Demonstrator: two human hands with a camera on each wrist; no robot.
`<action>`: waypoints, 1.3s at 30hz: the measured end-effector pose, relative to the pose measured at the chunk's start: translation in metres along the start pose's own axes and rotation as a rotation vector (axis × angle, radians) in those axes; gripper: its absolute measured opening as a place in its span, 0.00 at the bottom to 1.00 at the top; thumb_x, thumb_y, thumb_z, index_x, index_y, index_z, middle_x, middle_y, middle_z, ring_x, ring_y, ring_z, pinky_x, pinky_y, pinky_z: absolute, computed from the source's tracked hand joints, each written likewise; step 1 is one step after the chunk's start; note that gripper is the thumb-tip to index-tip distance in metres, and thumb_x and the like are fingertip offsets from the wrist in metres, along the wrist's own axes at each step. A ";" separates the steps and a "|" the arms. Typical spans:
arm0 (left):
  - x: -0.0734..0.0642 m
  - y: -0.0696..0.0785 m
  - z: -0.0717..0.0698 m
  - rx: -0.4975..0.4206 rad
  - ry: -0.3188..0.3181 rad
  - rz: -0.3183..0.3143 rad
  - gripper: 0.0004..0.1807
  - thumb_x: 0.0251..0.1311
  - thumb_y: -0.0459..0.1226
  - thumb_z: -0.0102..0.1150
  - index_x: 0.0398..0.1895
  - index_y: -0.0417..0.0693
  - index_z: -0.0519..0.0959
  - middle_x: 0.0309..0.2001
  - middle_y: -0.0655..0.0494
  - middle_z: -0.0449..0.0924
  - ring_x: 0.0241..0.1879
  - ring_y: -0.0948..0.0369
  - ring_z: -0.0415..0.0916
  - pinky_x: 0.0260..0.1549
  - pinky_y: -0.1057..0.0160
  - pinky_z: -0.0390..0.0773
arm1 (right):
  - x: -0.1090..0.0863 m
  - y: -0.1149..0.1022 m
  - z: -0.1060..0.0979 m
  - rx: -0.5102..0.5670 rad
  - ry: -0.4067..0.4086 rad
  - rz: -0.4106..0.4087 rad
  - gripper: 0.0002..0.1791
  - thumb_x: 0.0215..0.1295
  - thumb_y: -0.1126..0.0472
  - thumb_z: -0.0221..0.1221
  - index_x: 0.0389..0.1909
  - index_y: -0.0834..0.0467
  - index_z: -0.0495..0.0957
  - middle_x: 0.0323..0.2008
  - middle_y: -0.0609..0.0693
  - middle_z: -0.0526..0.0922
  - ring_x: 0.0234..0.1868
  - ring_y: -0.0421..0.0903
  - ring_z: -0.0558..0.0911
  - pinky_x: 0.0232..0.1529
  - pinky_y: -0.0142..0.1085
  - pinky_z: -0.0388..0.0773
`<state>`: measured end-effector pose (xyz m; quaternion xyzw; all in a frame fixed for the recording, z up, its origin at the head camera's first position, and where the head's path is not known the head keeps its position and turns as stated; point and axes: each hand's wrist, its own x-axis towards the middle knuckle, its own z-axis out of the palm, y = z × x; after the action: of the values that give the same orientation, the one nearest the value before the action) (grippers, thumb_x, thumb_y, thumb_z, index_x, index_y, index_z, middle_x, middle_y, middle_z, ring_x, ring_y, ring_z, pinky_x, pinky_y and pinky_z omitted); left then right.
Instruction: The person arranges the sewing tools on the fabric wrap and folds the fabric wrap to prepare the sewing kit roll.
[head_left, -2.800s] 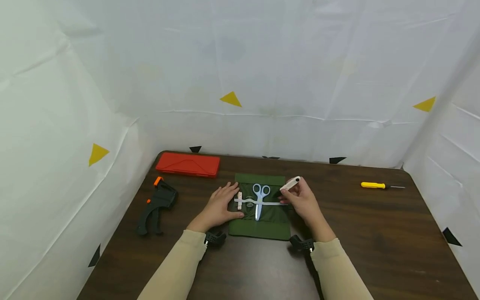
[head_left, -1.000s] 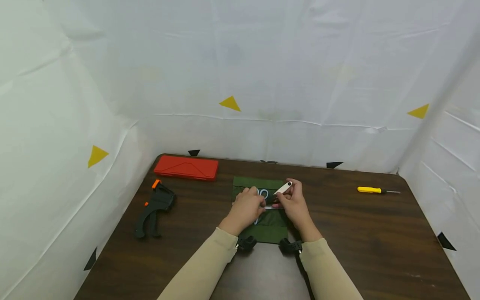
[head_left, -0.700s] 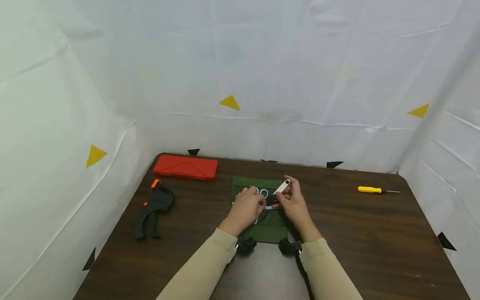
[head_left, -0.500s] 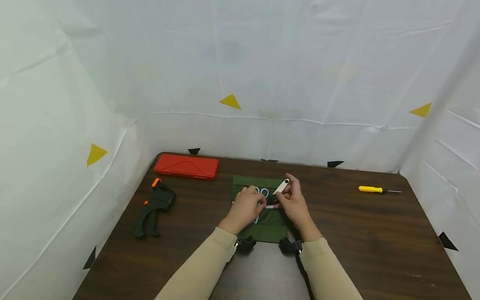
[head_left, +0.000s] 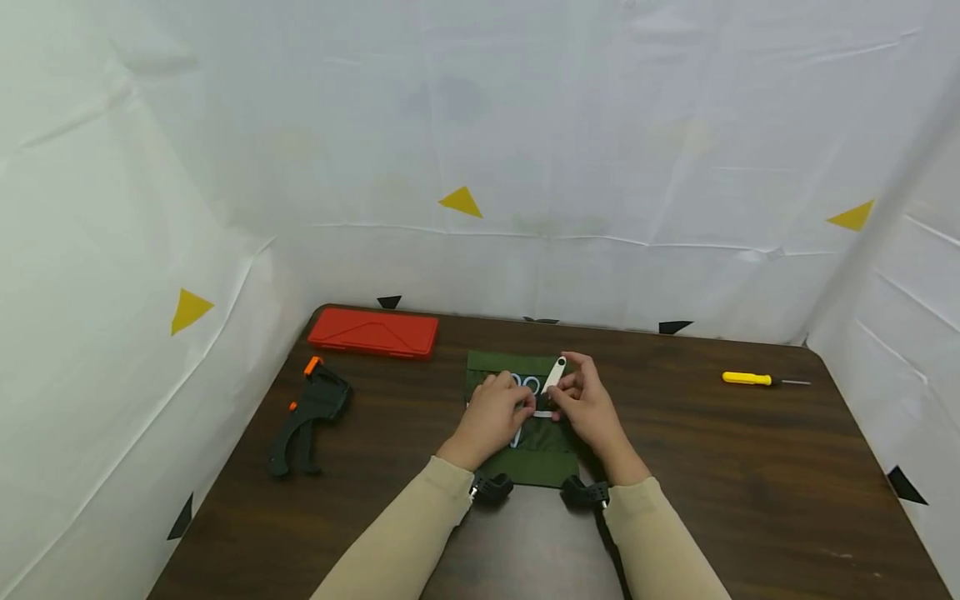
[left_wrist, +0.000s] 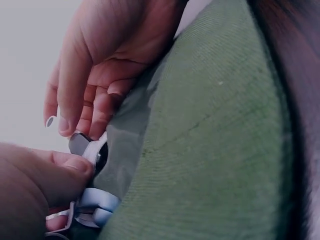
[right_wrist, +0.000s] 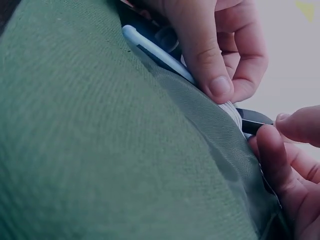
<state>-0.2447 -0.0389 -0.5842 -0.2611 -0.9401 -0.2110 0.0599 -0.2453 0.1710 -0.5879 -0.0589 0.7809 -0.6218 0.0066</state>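
Observation:
My left hand [head_left: 486,423] pinches a white elastic band [right_wrist: 231,113] that crosses a green cloth pouch [head_left: 528,468]. In my right hand [head_left: 588,410], thumb and fingers pinch a slim tool with a white handle [head_left: 554,374], its holed end pointing up and away. The tool's flat dark end [right_wrist: 254,121] sits right at the band in both wrist views, so its kind stays unclear. Light blue scissors [head_left: 531,384] lie under the band, partly hidden by my left hand. The pouch's left side is also covered by that hand.
A red case [head_left: 373,332] lies at the back left of the brown table [head_left: 712,483]. Nearer on the left is a black clamp with orange parts [head_left: 318,404]. A yellow-handled screwdriver [head_left: 750,378] lies far right. White sheeting [head_left: 540,125] hangs behind the table.
My left hand has moved from lying flat at the pouch's left edge to the band and pinches it. My right hand has brought the tool leftward and turned its handle more upright.

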 end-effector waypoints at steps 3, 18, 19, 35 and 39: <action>-0.001 0.002 -0.002 0.001 0.008 0.005 0.04 0.76 0.46 0.67 0.40 0.62 0.86 0.42 0.60 0.77 0.39 0.60 0.67 0.42 0.60 0.70 | 0.000 -0.001 0.000 -0.018 -0.009 0.006 0.39 0.78 0.68 0.64 0.83 0.55 0.57 0.47 0.70 0.82 0.34 0.52 0.86 0.29 0.38 0.87; -0.002 0.003 -0.003 -0.054 0.013 -0.002 0.03 0.77 0.45 0.66 0.42 0.60 0.86 0.42 0.60 0.77 0.39 0.61 0.67 0.41 0.62 0.69 | -0.002 -0.005 -0.004 -0.052 -0.079 0.049 0.36 0.78 0.66 0.65 0.80 0.57 0.61 0.45 0.67 0.84 0.32 0.47 0.84 0.30 0.37 0.86; -0.002 0.003 -0.003 -0.057 0.016 -0.001 0.03 0.77 0.44 0.66 0.42 0.60 0.86 0.42 0.60 0.77 0.39 0.61 0.67 0.41 0.62 0.69 | -0.002 -0.005 -0.004 -0.043 -0.090 0.051 0.36 0.78 0.66 0.65 0.80 0.57 0.60 0.45 0.68 0.83 0.32 0.47 0.84 0.31 0.37 0.86; -0.003 0.004 -0.004 -0.081 0.037 0.007 0.05 0.77 0.44 0.65 0.45 0.58 0.88 0.40 0.60 0.76 0.37 0.61 0.67 0.39 0.63 0.69 | -0.003 -0.005 -0.007 -0.045 -0.151 0.078 0.25 0.82 0.66 0.59 0.74 0.63 0.66 0.51 0.63 0.78 0.39 0.48 0.84 0.39 0.39 0.90; -0.003 0.004 -0.006 -0.074 0.030 0.015 0.05 0.78 0.43 0.64 0.45 0.57 0.87 0.40 0.59 0.75 0.37 0.60 0.66 0.40 0.62 0.68 | -0.003 -0.007 -0.006 -0.066 -0.142 0.090 0.23 0.81 0.66 0.60 0.71 0.64 0.70 0.50 0.62 0.79 0.39 0.48 0.84 0.39 0.38 0.90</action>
<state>-0.2397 -0.0394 -0.5777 -0.2671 -0.9285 -0.2493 0.0658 -0.2423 0.1753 -0.5803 -0.0678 0.8003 -0.5892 0.0879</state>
